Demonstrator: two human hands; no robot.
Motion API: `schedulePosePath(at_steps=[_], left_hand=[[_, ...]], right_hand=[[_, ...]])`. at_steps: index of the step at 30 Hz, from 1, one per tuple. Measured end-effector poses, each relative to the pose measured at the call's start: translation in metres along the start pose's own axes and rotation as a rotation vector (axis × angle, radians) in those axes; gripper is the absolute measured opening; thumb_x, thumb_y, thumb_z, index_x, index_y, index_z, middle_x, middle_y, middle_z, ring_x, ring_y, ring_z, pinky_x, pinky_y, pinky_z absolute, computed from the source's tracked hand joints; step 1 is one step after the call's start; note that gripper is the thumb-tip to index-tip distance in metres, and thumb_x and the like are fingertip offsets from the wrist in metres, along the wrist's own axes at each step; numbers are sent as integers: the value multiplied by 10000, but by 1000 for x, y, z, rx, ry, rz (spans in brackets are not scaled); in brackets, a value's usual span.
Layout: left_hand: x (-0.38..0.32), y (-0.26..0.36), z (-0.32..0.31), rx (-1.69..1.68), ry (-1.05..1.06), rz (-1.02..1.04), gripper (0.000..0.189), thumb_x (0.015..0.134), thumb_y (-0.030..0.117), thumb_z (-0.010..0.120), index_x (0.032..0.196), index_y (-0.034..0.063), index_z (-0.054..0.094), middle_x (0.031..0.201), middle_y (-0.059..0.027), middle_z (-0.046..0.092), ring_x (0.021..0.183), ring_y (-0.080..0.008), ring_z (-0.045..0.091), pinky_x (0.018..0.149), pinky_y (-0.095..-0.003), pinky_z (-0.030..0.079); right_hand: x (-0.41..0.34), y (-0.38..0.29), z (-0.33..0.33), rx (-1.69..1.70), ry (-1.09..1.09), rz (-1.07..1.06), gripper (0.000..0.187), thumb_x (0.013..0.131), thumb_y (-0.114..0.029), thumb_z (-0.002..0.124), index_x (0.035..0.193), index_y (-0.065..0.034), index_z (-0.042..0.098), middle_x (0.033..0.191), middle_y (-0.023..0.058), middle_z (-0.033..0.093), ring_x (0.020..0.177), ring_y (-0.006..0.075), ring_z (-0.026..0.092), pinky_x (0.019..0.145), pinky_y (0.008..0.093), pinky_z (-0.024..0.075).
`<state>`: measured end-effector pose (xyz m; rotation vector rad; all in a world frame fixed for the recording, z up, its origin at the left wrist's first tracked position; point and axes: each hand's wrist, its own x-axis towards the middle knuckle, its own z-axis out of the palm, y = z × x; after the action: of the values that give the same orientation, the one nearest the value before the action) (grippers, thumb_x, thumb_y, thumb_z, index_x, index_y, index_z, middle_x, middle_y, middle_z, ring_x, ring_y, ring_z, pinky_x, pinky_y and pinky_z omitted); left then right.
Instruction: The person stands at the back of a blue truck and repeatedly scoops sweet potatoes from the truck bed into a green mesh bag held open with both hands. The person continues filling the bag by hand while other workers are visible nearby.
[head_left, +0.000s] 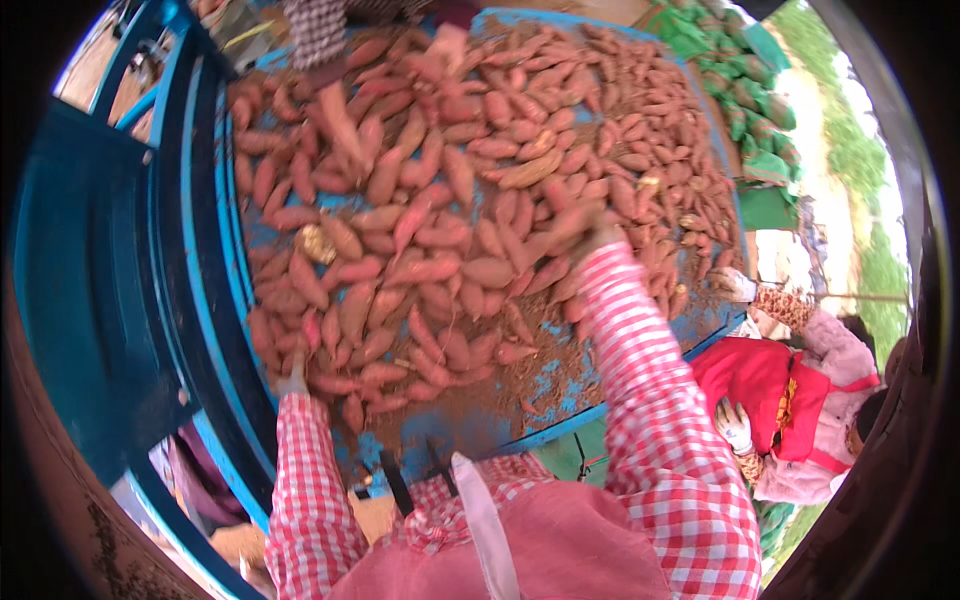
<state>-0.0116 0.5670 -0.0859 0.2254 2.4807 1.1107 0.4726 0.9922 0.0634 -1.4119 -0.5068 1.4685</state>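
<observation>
Reddish sweet potatoes, many with soil on them, lie heaped across a blue table. Out over the middle of the heap, my right hand grips a large brownish sweet potato; blur hides the fingertips. My left hand is down among sweet potatoes at the table's left edge. Its fingers are partly hidden there, and whether they hold anything cannot be seen. A pale, damaged sweet potato lies farther up on the left.
Across the table, a co-worker's hands reach into the heap. At the right corner stands another co-worker in a red apron, one gloved hand by the table. Blue machine panels border the left side. Filled green sacks are stacked beyond.
</observation>
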Motion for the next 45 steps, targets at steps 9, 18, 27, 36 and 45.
schedulePosePath(at_steps=[9,18,27,36,45], left_hand=[[-3,36,-20,12,-30,-268,815,660,425,899,1243,-63,605,1228,-216,636,1073,-305,645,968,-383,504],[-15,55,-25,-486,-373,-211,779,824,207,799,1463,54,381,1324,-125,568,1168,-249,588,979,-385,494],[-38,64,-3,-648,-476,-409,719,878,216,734,1486,68,382,1358,-114,558,1203,-251,577,996,-389,491],[-81,133,50,-837,-621,-493,566,916,250,671,1411,53,479,1301,-90,570,1161,-206,561,1031,-338,429],[-68,181,57,-714,-830,-179,763,829,56,689,1517,45,358,1473,-111,466,1330,-222,467,1102,-334,374]], right_hand=[[-20,2,37,-873,-317,-22,568,907,-449,645,1304,-60,530,1265,115,591,1114,305,601,935,468,503],[-85,92,206,-2177,-668,-211,1099,725,-777,624,1480,-19,374,1438,218,489,1319,378,487,1103,450,382],[-66,146,158,-1271,-866,254,762,795,-444,758,1386,-15,538,1306,177,613,1219,239,573,1032,332,440],[-134,178,105,-727,-762,355,714,862,-203,752,1479,-38,432,1455,123,490,1335,213,452,1115,336,347],[-148,192,129,-476,-975,263,701,911,-146,689,1503,16,350,1499,138,447,1367,233,433,1127,339,327]])
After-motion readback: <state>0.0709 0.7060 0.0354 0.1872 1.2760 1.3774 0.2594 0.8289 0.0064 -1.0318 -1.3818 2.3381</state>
